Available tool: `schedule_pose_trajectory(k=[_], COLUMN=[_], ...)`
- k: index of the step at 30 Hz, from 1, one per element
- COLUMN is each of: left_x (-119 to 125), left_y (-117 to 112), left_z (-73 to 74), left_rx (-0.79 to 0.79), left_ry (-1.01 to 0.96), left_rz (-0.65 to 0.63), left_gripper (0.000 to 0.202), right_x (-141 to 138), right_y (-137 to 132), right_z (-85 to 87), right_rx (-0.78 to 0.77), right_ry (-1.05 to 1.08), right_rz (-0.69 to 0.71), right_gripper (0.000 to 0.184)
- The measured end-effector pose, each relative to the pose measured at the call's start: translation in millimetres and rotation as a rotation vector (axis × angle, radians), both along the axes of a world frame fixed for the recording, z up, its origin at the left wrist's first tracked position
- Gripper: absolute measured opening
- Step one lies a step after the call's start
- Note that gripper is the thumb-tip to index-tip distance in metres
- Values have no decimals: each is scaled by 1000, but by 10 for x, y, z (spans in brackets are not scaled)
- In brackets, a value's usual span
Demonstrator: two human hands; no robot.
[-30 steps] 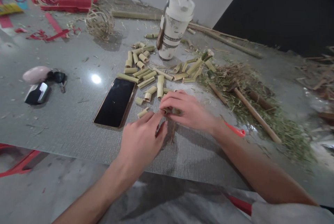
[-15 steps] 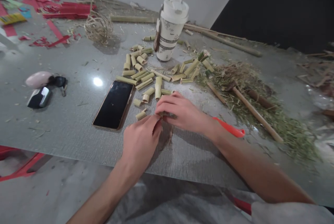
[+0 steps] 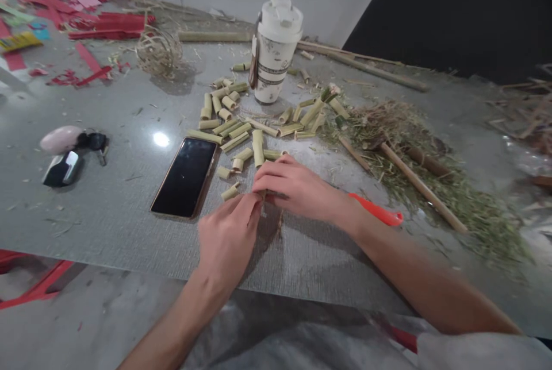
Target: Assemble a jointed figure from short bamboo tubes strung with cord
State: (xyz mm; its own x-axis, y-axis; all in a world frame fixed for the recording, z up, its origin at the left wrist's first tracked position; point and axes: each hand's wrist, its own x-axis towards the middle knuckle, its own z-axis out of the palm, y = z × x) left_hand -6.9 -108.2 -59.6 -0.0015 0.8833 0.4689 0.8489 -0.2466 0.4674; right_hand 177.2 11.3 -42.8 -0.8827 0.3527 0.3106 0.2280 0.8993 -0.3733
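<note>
My left hand and my right hand meet over the table near its front edge, fingertips together. Both are closed in a pinch around something small that the fingers mostly cover; a bit of it shows as brownish, and its kind cannot be made out. Just beyond the fingers lie several short cut pieces of hollow green stalk, one piece close to my left fingertips and an upright-looking longer one past my right hand. A red-orange handle rests beside my right forearm, partly hidden by it.
A phone lies left of my hands. A white lidded cup stands behind the stalk pieces. Keys sit at the left, a woven ball farther back. On the right, a wooden-handled tool lies on shredded green leaves.
The view has shifted slightly. My hands stay together in nearly the same place, with the fingers pressed a little closer around the small thing.
</note>
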Motion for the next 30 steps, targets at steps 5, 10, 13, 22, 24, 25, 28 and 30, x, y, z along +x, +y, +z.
schedule_pose_trajectory(k=[5,10,13,22,24,25,28,30], left_x=[-53,-84,-82,-137,-160,-169,-184,-185], left_y=[-50,-114,-141,-215,-236,-246,-277,-295], left_z=[-21,-38,-26,12,23,29,46,52], left_rx=[-64,-118,-132,-215,-222,-223,-228,-234], left_ry=[16,63,89,183,185,186,174,163], left_rz=[-24,-17,-6,-1,-13,-19,-31,-42], left_gripper=[19,19,22,25,26,26,28,29], right_x=[21,30,36,22,23,23,22,21], right_y=[-11,-19,-21,-71,-75,-77,-76,-75], right_z=[27,49,35,4,1,1,5,9], right_rx=[57,105,128,181,181,180,171,167], right_ry=[-87,-135,-120,-109,-108,-109,-122,-128], right_rz=[-33,-1,14,-28,-29,-28,-27,-28], right_gripper=[29,24,11,15,14,15,16,17])
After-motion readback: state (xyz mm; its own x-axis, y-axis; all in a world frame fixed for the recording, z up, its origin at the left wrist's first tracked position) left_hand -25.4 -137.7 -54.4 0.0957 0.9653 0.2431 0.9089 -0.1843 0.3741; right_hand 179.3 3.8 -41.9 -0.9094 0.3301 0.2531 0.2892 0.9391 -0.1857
